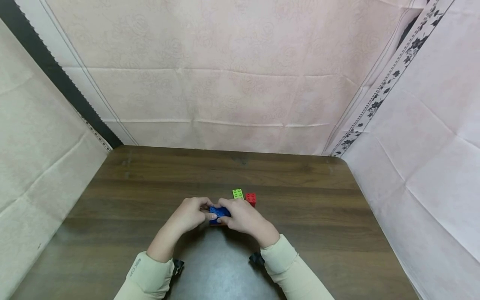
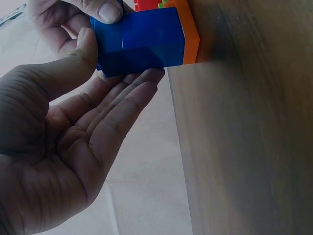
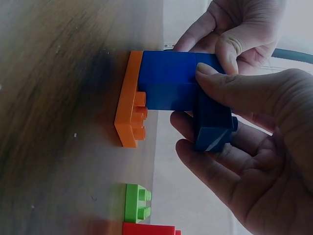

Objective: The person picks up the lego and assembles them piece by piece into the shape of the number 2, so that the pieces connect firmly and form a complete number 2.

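A flat orange brick (image 3: 128, 105) lies on the table with its studs up. On one end of it stands a blue brick (image 3: 168, 78), topped by another blue brick (image 3: 212, 120) that juts out sideways past it. My left hand (image 1: 192, 214) pinches the blue stack from the left, thumb at the upper brick and fingers along the far side. From the right, my right hand (image 1: 243, 216) pinches the overhanging top brick between thumb and fingers. Just beyond the right hand are a light green brick (image 1: 238, 193) and a red brick (image 1: 251, 198).
The brown wooden table (image 1: 157, 175) has rounded far corners. Pale patterned cloth (image 1: 225, 96) hangs behind it and on both sides. A dark strip (image 1: 56, 71) runs down at the left.
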A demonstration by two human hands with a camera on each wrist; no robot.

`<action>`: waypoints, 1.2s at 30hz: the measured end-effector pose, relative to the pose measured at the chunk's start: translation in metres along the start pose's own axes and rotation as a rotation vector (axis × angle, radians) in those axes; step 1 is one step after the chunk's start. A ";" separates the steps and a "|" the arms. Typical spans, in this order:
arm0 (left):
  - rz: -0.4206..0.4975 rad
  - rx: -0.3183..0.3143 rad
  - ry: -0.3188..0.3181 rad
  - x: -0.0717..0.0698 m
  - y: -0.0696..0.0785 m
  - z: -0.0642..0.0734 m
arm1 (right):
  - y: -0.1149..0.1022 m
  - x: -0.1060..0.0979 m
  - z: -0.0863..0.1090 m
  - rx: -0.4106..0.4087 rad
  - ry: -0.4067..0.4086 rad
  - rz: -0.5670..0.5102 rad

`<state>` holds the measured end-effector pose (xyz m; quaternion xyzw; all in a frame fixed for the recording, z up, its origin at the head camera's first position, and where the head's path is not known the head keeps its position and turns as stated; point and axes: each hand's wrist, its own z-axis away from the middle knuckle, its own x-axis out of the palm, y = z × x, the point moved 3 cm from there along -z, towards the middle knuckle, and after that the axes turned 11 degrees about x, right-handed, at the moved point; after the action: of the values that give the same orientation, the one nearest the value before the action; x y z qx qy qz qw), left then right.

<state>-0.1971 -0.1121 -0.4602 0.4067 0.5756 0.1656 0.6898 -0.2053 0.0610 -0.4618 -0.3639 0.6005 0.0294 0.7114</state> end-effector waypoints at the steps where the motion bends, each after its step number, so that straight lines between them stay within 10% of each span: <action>1: 0.002 0.001 0.000 0.000 0.000 0.000 | 0.000 0.000 0.000 -0.006 0.002 0.001; 36: -0.011 -0.020 0.000 0.000 0.000 0.000 | 0.016 -0.017 0.012 -0.004 -0.050 -0.018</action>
<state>-0.1974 -0.1126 -0.4603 0.3965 0.5763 0.1677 0.6947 -0.2074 0.0859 -0.4547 -0.3698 0.5793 0.0333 0.7257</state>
